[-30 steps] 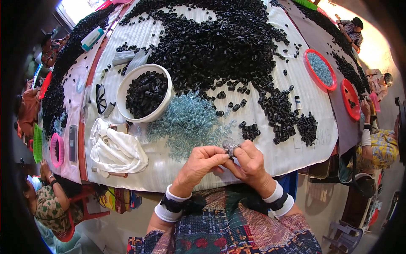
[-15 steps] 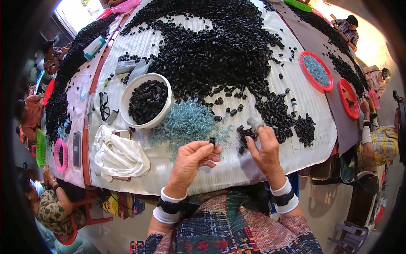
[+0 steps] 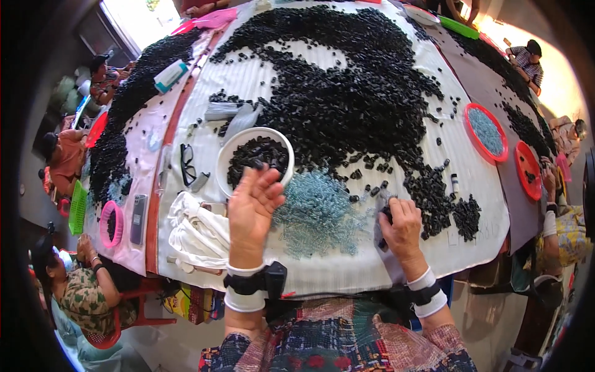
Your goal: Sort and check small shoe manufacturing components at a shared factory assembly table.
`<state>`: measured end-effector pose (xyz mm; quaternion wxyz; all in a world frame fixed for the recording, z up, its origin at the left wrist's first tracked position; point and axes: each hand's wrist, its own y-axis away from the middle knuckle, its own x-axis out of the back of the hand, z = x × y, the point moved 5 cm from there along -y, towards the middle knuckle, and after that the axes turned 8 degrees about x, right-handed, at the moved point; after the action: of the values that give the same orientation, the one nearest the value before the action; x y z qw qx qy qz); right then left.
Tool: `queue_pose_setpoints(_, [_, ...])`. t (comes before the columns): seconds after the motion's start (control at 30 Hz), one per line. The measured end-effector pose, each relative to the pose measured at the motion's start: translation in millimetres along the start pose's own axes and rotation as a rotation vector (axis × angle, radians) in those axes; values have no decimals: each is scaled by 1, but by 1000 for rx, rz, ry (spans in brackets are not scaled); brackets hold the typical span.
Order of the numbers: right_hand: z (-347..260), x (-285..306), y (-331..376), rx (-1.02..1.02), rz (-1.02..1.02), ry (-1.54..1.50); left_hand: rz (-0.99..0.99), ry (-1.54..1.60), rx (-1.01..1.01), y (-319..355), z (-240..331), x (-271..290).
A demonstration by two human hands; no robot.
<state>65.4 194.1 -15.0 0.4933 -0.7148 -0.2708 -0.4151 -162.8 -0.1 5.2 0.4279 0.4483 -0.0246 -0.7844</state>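
My left hand (image 3: pixel 253 197) is over the near rim of a white bowl (image 3: pixel 223 167), palm up, fingers apart. At its fingertips, above the black pieces in the bowl, is a small black cylindrical piece (image 3: pixel 258 164), apparently loose. My right hand (image 3: pixel 403 224) is low over the cloth with fingers curled around a few small black pieces (image 3: pixel 387 214). A grey, filmy-looking thing (image 3: pixel 380 203) shows beside those fingers; its kind is unclear. Between my hands lies a heap of small clear bluish pieces (image 3: pixel 319 214). Many black pieces (image 3: pixel 347 111) spread beyond it.
A bunched white cloth (image 3: pixel 195 229), eyeglasses (image 3: pixel 186 164) and grey plastic bags (image 3: pixel 223 110) lie left. Smaller black heaps (image 3: pixel 466 217) and a small white tube (image 3: pixel 454 183) lie right. Red trays (image 3: pixel 469 133) stand farther right. Other people sit at neighbouring tables.
My left hand has moved left to the bowl, and its pinch on a black piece has opened. My right hand stays low, its fingers more curled. The whole view has shifted rightward.
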Motion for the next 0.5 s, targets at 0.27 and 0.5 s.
queue_pose_setpoints(0.27, [-23,49,-15,-63,183,-644,-270,-226,95,12,-34,-31])
queue_pose_setpoints(0.5, [-43,68,-16,86,249,-681,-450,-321,378,37,-103,-70])
